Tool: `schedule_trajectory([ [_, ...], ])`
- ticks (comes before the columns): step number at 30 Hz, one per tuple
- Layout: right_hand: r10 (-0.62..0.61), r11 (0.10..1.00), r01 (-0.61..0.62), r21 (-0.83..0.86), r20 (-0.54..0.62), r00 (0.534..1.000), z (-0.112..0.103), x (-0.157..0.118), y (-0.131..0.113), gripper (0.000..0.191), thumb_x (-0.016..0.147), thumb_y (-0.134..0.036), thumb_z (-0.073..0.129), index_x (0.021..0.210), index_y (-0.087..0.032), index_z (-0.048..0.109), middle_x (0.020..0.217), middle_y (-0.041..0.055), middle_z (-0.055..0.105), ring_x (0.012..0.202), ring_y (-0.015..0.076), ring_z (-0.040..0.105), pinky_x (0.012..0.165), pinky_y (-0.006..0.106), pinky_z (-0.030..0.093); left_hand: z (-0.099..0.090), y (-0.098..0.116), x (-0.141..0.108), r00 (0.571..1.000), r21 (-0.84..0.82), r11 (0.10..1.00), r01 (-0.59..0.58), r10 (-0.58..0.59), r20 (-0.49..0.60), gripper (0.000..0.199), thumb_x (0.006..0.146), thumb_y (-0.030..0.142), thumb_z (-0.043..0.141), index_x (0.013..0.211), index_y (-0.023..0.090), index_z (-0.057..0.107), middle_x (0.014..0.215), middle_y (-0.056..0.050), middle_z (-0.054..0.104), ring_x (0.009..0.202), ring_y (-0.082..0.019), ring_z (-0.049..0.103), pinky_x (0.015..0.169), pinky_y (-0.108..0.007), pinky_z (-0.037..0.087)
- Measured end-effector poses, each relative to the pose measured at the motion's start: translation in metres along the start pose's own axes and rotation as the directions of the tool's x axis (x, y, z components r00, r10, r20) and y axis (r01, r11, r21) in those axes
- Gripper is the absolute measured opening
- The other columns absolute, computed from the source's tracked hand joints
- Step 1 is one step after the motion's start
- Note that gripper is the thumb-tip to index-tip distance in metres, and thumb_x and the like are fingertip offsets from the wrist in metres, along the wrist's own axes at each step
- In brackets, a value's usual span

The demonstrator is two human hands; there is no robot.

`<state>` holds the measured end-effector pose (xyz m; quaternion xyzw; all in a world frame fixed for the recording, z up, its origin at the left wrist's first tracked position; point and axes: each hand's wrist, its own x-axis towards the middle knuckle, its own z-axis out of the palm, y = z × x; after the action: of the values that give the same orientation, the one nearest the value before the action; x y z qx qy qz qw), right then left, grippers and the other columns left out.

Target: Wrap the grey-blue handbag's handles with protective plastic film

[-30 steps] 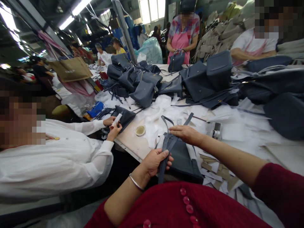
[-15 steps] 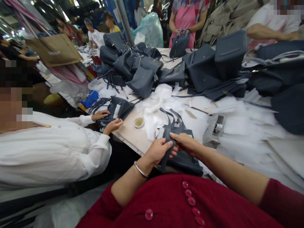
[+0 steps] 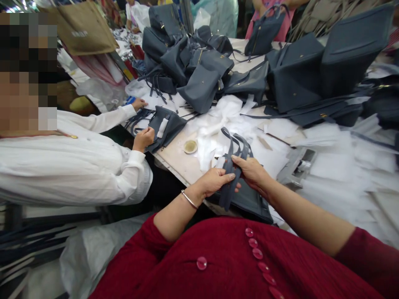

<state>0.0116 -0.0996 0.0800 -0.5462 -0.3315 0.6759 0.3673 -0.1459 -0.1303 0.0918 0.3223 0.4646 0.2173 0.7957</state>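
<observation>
Right hand (image 3: 253,171) brought nearer to left hand (image 3: 215,181) since earlier frame.
Dark straps (image 3: 230,166) pinched by both hands, set close together; dark bag (image 3: 249,200) partly hidden beneath.

Pale worktable (image 3: 177,164), near edge diag., grey post (image 3: 186,16) at back nr top ctr, blurred lights (image 3: 12,5) top L

Round dish (image 3: 190,146) on pale tabletop (image 3: 177,159); tan bag (image 3: 84,33) upper left.
</observation>
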Motion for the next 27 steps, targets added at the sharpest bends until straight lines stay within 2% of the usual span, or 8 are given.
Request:
schedule_trajectory([
  [5,0.003,0.991,-0.019,0.135,0.115,0.993,-0.003,-0.003,0.001,0.043,0.074,-0.058,0.073,0.068,-0.017,0.062,0.054,-0.0027,0.054,0.043,0.0086,0.041,0.043,0.023,0.032,0.000,-0.009,-0.003,0.993,-0.002,1.000,-0.015,0.015,-0.113,0.042,0.074,0.050,0.077,0.086,0.012,0.064,0.069,-0.005,0.071,0.059,-0.015,0.068,0.062,-0.028,0.055],
  [9,0.011,0.994,0.033,-0.101,0.406,0.914,-0.007,-0.011,-0.004,0.041,0.076,-0.056,0.072,0.076,-0.015,0.068,0.052,-0.0024,0.053,0.043,0.0080,0.039,0.042,0.022,0.025,0.006,-0.005,-0.006,0.998,0.106,0.994,0.036,-0.031,-0.046,0.041,0.074,0.050,0.074,0.081,0.011,0.067,0.066,-0.005,0.070,0.056,-0.016,0.067,0.057,-0.028,0.054],
  [13,-0.119,0.952,0.207,-0.226,0.352,0.928,-0.016,-0.012,-0.007,0.038,0.082,-0.052,0.068,0.073,-0.015,0.067,0.054,-0.0008,0.055,0.047,0.0109,0.045,0.045,0.024,0.033,0.000,0.000,-0.009,0.999,0.236,0.971,-0.035,0.038,-0.011,0.036,0.083,0.047,0.063,0.089,0.012,0.070,0.074,-0.006,0.072,0.063,-0.017,0.069,0.060,-0.028,0.055],
  [15,-0.163,0.950,0.213,-0.228,0.221,0.962,-0.024,-0.009,-0.005,0.039,0.083,-0.054,0.066,0.071,-0.016,0.066,0.055,-0.0011,0.054,0.048,0.0122,0.047,0.046,0.025,0.036,-0.020,0.005,-0.007,0.979,0.416,0.895,-0.162,0.198,-0.046,0.033,0.088,0.044,0.058,0.093,0.014,0.071,0.080,-0.006,0.074,0.071,-0.018,0.070,0.068,-0.029,0.056],
  [17,-0.165,0.942,0.180,-0.282,0.078,0.983,-0.033,-0.006,0.001,0.040,0.082,-0.055,0.066,0.069,-0.017,0.065,0.055,-0.0014,0.053,0.050,0.0134,0.048,0.048,0.026,0.038,-0.053,0.013,0.001,0.903,0.684,0.706,-0.185,0.396,-0.165,0.031,0.092,0.040,0.052,0.098,0.017,0.072,0.090,-0.006,0.075,0.084,-0.018,0.070,0.081,-0.029,0.055],
  [20,-0.117,0.927,0.084,-0.367,-0.069,0.991,-0.040,-0.005,0.017,0.039,0.080,-0.055,0.066,0.067,-0.018,0.065,0.060,0.0004,0.059,0.055,0.0160,0.051,0.052,0.028,0.041,-0.115,0.023,0.023,0.725,0.883,0.465,0.066,0.586,-0.362,0.034,0.091,0.036,0.055,0.117,0.018,0.069,0.127,-0.013,0.065,0.123,-0.026,0.057,0.108,-0.039,0.041],
  [22,-0.072,0.933,0.042,-0.357,-0.071,0.995,-0.040,-0.007,0.031,0.038,0.080,-0.054,0.065,0.069,-0.018,0.066,0.064,0.0016,0.062,0.059,0.0176,0.054,0.055,0.029,0.042,-0.152,0.027,0.042,0.671,0.871,0.412,0.269,0.569,-0.476,0.047,0.085,0.040,0.064,0.127,0.019,0.064,0.151,-0.018,0.043,0.143,-0.037,0.034,0.116,-0.052,0.028],
  [27,-0.036,0.947,0.001,-0.320,-0.105,0.994,-0.039,-0.009,0.055,0.040,0.080,-0.054,0.066,0.059,-0.020,0.058,0.059,0.0000,0.059,0.059,0.0179,0.052,0.060,0.030,0.042,-0.196,0.029,0.083,0.675,0.775,0.246,0.582,0.384,-0.630,0.061,0.085,0.057,0.058,0.137,0.025,0.056,0.164,-0.015,0.015,0.149,-0.044,0.011,0.113,-0.064,0.021],
])
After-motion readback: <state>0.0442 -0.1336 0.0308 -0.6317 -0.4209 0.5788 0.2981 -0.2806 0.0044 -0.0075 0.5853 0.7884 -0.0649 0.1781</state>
